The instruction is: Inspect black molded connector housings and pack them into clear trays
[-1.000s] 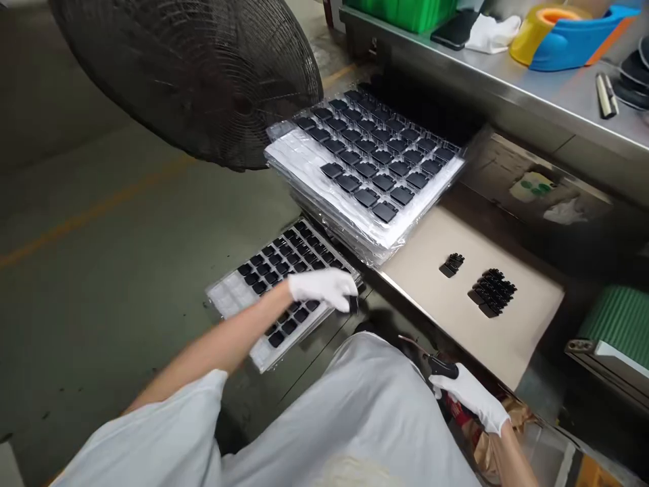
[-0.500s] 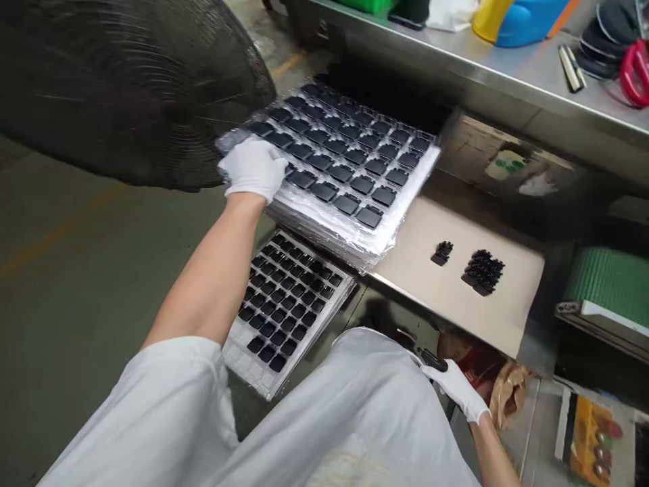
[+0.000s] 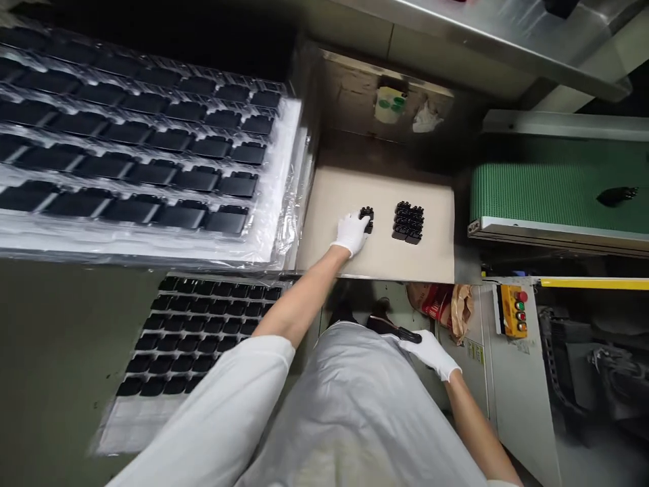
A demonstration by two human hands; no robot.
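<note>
My left hand (image 3: 351, 234), in a white glove, presses its fingertips against a small stack of black plastic parts (image 3: 366, 219) on a beige board (image 3: 324, 247). A larger block of the same parts (image 3: 408, 222) stands a little to its right. Film-wrapped trays of square black parts (image 3: 136, 176) fill the left side, and a second tray (image 3: 197, 331) lies below them. My right hand (image 3: 430, 353), also gloved, grips a black-handled tool (image 3: 403, 331) close to my body.
A green belt conveyor (image 3: 537, 193) carries one black part (image 3: 616, 196). A yellow control box with buttons (image 3: 513, 311) sits at lower right, near a red and brown paper bag (image 3: 439, 304). A steel table edge (image 3: 507, 34) runs along the top.
The view has swung down and to the right. My left hand has moved from the wrapped trays over to the small stack. My right hand still grips the tool.
</note>
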